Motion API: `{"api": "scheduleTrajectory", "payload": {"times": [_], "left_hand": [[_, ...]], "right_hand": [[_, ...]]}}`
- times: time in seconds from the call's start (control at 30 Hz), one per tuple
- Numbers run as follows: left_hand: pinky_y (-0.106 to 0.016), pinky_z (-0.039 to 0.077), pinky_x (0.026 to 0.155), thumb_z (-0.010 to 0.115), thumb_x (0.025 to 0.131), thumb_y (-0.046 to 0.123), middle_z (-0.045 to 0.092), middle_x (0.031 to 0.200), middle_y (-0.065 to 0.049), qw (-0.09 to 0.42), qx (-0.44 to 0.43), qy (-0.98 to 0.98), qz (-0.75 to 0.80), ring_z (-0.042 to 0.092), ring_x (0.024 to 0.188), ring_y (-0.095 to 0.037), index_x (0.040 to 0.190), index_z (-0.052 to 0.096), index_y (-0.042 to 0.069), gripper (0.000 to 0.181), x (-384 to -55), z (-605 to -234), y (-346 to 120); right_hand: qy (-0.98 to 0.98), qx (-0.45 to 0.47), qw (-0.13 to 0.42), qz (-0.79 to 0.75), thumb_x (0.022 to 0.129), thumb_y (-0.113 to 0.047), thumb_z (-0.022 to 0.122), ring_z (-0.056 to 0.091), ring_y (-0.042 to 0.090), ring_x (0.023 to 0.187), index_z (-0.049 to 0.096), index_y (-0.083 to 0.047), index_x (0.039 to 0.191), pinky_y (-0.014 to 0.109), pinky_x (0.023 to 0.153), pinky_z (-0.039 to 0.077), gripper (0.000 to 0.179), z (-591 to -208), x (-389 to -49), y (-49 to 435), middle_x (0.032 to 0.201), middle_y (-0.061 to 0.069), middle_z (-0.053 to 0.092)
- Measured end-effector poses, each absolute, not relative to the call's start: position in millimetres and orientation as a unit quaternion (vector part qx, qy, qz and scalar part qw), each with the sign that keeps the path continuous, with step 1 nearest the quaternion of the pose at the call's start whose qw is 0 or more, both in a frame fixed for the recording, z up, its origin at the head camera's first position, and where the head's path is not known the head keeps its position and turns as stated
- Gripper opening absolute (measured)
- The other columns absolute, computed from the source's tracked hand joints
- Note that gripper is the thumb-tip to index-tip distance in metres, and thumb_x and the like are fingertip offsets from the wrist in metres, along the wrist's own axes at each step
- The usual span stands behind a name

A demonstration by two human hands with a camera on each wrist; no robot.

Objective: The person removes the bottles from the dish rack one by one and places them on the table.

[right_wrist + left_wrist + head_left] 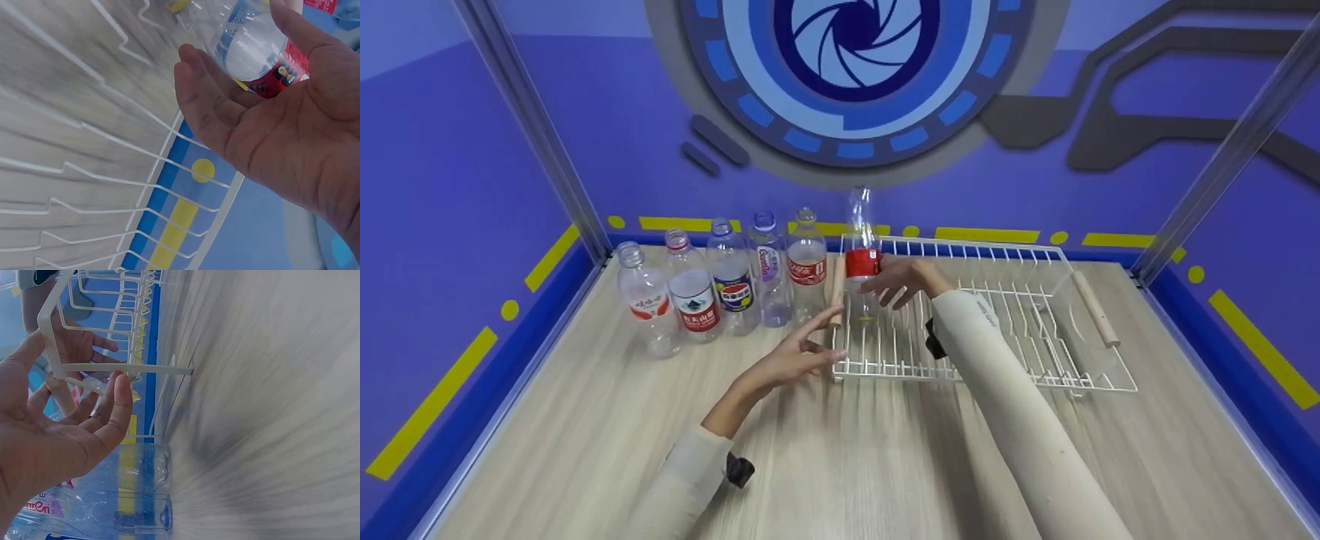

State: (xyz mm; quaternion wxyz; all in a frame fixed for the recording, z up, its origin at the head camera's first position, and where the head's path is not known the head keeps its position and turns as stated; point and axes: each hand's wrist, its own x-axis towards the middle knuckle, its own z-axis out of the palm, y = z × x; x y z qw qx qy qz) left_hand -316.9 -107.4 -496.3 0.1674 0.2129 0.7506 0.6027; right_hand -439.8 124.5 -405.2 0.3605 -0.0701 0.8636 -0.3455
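Observation:
A clear plastic bottle with a red label (862, 262) stands upright in the left end of a white wire dish rack (945, 371). My right hand (904, 277) holds the bottle around its label, coming from the right. In the right wrist view, the bottle (253, 45) lies between thumb and fingers. At the rack's front left corner, my left hand (787, 360) grips the frame. Its thumb is at the white rim and its index finger reaches the wooden handle (838, 289). The left wrist view shows the other fingers (121, 396) bent beside the rack's corner.
Several clear, uncapped bottles stand in a row left of the rack, from one with an orange-red print (652, 307) to one with a red label (808, 274). Another wooden handle (1095, 307) is at the rack's right end. A blue-purple wall (622, 150) rises behind.

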Motion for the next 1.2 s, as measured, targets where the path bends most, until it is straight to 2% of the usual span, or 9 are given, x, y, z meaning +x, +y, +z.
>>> {"api": "scheduleTrajectory", "payload": {"times": [0.13,0.3,0.4,0.57,0.63,0.73,0.97,1.2], "left_hand": [[-0.053,0.057,0.092,0.068,0.099,0.024,0.027,0.165,-0.019,0.166,0.214,0.753,0.6,0.065,0.116,-0.028,0.163,0.023,0.027,0.079,-316,-495,-106],[-0.048,0.057,0.089,0.068,0.099,0.025,0.029,0.164,-0.015,0.169,0.204,0.761,0.592,0.062,0.117,-0.027,0.163,0.026,0.029,0.077,-315,-491,-105],[-0.044,0.057,0.085,0.069,0.098,0.025,0.031,0.163,-0.014,0.166,0.2,0.763,0.592,0.061,0.115,-0.026,0.162,0.027,0.029,0.076,-314,-491,-104],[-0.039,0.057,0.082,0.068,0.099,0.024,0.032,0.162,-0.016,0.165,0.208,0.762,0.591,0.061,0.11,-0.024,0.162,0.027,0.028,0.076,-315,-493,-102],[-0.038,0.057,0.083,0.068,0.099,0.025,0.032,0.162,-0.017,0.165,0.21,0.761,0.591,0.061,0.109,-0.024,0.163,0.026,0.028,0.076,-315,-493,-102],[-0.038,0.058,0.084,0.068,0.099,0.025,0.031,0.163,-0.016,0.165,0.208,0.762,0.59,0.061,0.111,-0.025,0.163,0.025,0.029,0.077,-314,-494,-103],[-0.053,0.058,0.091,0.069,0.098,0.024,0.032,0.162,-0.016,0.161,0.209,0.762,0.592,0.059,0.117,-0.031,0.163,0.024,0.03,0.079,-315,-494,-106],[-0.047,0.058,0.089,0.068,0.099,0.025,0.032,0.162,-0.017,0.164,0.213,0.758,0.595,0.06,0.117,-0.031,0.164,0.022,0.027,0.079,-314,-496,-106]], "right_hand": [[0.862,-0.069,0.36,-0.35,0.1,-0.031,0.066,0.053,0.041,0.136,0.042,-0.005,0.146,0.051,0.113,0.047,0.058,-405,-438,123,0.148,0.022,0.052],[0.856,-0.063,0.35,-0.375,0.097,-0.026,0.07,0.058,0.04,0.131,0.048,-0.005,0.137,0.051,0.112,0.047,0.05,-402,-436,127,0.138,0.023,0.06],[0.847,-0.057,0.35,-0.395,0.097,-0.027,0.071,0.059,0.039,0.127,0.04,-0.007,0.145,0.051,0.112,0.048,0.061,-400,-434,134,0.136,0.024,0.059],[0.834,-0.049,0.363,-0.413,0.1,-0.027,0.066,0.059,0.031,0.121,0.015,-0.015,0.161,0.05,0.113,0.047,0.081,-397,-435,153,0.146,0.024,0.046],[0.833,-0.054,0.364,-0.413,0.101,-0.026,0.065,0.058,0.029,0.12,0.012,-0.015,0.163,0.049,0.112,0.047,0.082,-395,-436,161,0.147,0.024,0.044],[0.834,-0.061,0.361,-0.413,0.102,-0.026,0.062,0.057,0.028,0.119,0.014,-0.017,0.163,0.048,0.111,0.048,0.079,-394,-437,173,0.143,0.02,0.047],[0.844,-0.086,0.334,-0.41,0.102,-0.026,0.062,0.061,0.019,0.101,0.018,-0.013,0.163,0.035,0.092,0.057,0.076,-393,-433,199,0.124,0.013,0.056],[0.834,-0.112,0.299,-0.45,0.103,-0.024,0.06,0.065,0.01,0.085,0.032,-0.009,0.157,0.024,0.073,0.056,0.063,-399,-422,223,0.116,0.011,0.063]]}}
